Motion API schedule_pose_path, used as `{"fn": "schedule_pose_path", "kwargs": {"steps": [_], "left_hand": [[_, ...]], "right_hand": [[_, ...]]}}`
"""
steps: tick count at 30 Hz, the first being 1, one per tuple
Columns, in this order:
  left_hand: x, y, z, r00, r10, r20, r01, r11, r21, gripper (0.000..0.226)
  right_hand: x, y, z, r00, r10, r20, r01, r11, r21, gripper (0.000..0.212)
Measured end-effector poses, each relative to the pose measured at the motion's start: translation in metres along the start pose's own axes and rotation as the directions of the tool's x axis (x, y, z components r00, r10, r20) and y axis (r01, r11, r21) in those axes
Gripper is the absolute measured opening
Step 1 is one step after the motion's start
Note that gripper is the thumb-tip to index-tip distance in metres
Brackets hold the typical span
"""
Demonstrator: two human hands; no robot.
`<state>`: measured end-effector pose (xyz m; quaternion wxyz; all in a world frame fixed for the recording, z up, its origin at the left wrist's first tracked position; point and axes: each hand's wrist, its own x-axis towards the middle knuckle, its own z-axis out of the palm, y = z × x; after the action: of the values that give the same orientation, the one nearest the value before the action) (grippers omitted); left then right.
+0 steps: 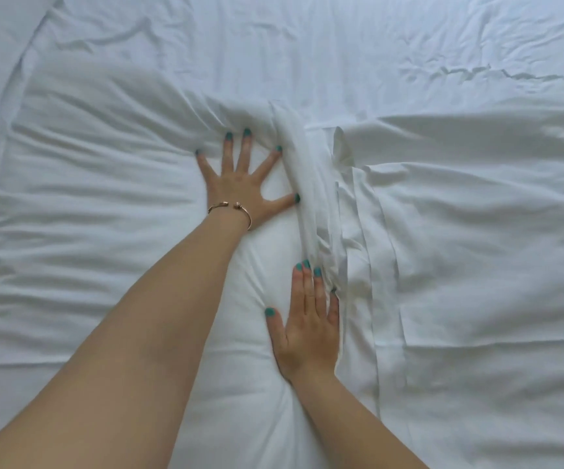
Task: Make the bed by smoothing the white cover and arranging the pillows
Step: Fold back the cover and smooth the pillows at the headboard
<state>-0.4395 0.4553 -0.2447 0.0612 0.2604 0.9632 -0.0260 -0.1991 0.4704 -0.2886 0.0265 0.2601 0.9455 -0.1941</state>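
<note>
A white cover (111, 204) fills the whole view, rippled with long creases on the left. My left hand (240, 184) lies flat on it near the middle, fingers spread wide, a gold bangle on the wrist. My right hand (307, 319) rests palm down closer to me, fingers together, its outer edge pressed against a bunched ridge of white fabric (321, 198). That ridge runs from the far middle down toward me, with folded layers stacked to its right. No pillow can be told apart from the bedding.
A flatter stretch of white sheet (375, 45) spreads across the far side, with small wrinkles at the far right. A seam or edge of the cover (10, 106) curves down the left side.
</note>
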Motion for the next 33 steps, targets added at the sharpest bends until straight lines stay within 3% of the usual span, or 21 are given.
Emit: {"fn": "schedule_pose_path", "kwargs": {"steps": [4,9,14,18,23,27,31,33], "left_hand": [[0.038,-0.002,0.011,1.000,0.019,-0.015,-0.019,0.998,-0.056,0.095],[0.064,0.000,0.000,0.998,0.039,0.051,-0.037,0.998,-0.045,0.093],[-0.004,-0.010,-0.009,0.987,0.112,0.115,-0.106,0.993,-0.055,0.070],[-0.128,-0.029,0.003,0.978,0.192,0.079,-0.181,0.975,-0.129,0.063],[-0.289,-0.037,0.030,0.995,0.095,-0.025,-0.098,0.959,-0.265,0.063],[-0.397,-0.016,0.046,0.977,0.147,0.156,-0.093,0.948,-0.306,0.061],[-0.453,-0.001,0.057,0.887,0.363,0.284,-0.290,0.918,-0.270,0.063],[-0.453,0.015,0.049,0.848,0.415,0.330,-0.318,0.896,-0.310,0.068]], "right_hand": [[0.009,0.007,0.023,0.991,-0.014,-0.130,0.016,1.000,0.020,0.075],[0.017,0.014,0.038,0.986,-0.004,-0.165,0.008,1.000,0.027,0.076],[0.013,0.010,0.029,0.987,0.017,-0.160,-0.008,0.998,0.057,0.069],[-0.016,0.000,0.003,0.998,0.070,-0.005,-0.070,0.998,-0.011,0.070],[-0.159,-0.021,-0.013,0.963,0.141,0.229,-0.141,0.990,-0.016,0.065],[-0.235,-0.006,-0.029,0.896,0.201,0.397,-0.163,0.978,-0.128,0.063],[-0.259,0.022,-0.066,0.810,0.106,0.577,0.026,0.976,-0.216,0.082],[-0.257,0.038,-0.091,0.817,0.079,0.571,0.038,0.981,-0.189,0.087]]}}
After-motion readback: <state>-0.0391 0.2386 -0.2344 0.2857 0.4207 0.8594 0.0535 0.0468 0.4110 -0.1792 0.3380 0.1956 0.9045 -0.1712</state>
